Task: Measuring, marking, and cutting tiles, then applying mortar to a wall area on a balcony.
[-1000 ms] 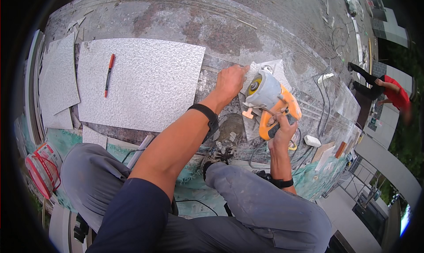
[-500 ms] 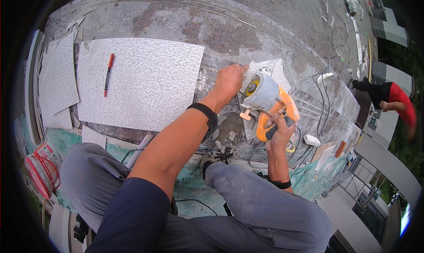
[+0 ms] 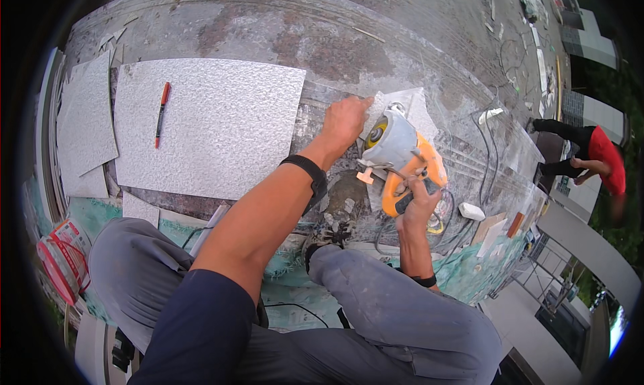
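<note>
My right hand [image 3: 418, 198] is wrapped around the rear handle of an orange and grey handheld tile saw [image 3: 410, 158]. The yellow hub of its disc faces left, and its cutting edge is hidden from me. Beneath the saw lies a white, rough-faced piece of tile [image 3: 421, 110], angular in outline. At that piece's left corner my left hand [image 3: 345, 122] is closed, its fingertips against the edge. Left of my forearm a large white speckled tile [image 3: 221, 126] lies flat, with a red and black marker pen [image 3: 162, 115] on top.
More tile pieces [image 3: 86, 113] lie at the far left, above a red and white bucket [image 3: 64, 257]. Cables [image 3: 455, 241] run beside the saw, near a small white block [image 3: 472, 212]. A person in a red top [image 3: 604, 160] stands at the right. Scraps litter the far ground.
The saw and my right hand have shifted slightly left and toward me. My left hand stays at the tile piece's corner. The person at the right has changed stance.
</note>
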`<action>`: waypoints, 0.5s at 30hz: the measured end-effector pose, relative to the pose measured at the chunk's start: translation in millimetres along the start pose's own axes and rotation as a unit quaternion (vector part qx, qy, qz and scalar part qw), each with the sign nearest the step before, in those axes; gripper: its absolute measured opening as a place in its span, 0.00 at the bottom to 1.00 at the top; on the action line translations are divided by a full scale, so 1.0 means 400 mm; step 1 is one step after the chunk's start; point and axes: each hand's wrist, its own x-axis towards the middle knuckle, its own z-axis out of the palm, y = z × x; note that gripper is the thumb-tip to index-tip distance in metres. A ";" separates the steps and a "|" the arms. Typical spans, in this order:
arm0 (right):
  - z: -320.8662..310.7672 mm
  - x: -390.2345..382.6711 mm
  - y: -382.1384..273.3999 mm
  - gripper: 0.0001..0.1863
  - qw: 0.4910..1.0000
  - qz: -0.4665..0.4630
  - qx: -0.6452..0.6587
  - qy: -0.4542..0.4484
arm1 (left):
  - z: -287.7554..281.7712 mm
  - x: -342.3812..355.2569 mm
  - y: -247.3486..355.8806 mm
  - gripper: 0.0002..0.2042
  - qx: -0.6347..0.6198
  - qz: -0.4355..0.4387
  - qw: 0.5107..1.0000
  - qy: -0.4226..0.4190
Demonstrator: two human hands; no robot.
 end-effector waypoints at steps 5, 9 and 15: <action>-0.003 -0.014 -0.011 0.14 1.000 -0.005 0.014 0.005 | 0.006 -0.002 0.000 0.19 0.003 0.015 1.000 0.019; -0.031 -0.019 -0.049 0.16 1.000 0.009 0.003 0.004 | 0.001 0.007 0.029 0.18 0.007 0.009 1.000 0.001; -0.162 -0.023 -0.151 0.17 0.994 0.072 0.078 0.013 | -0.017 0.052 0.060 0.18 -0.007 0.010 0.999 0.031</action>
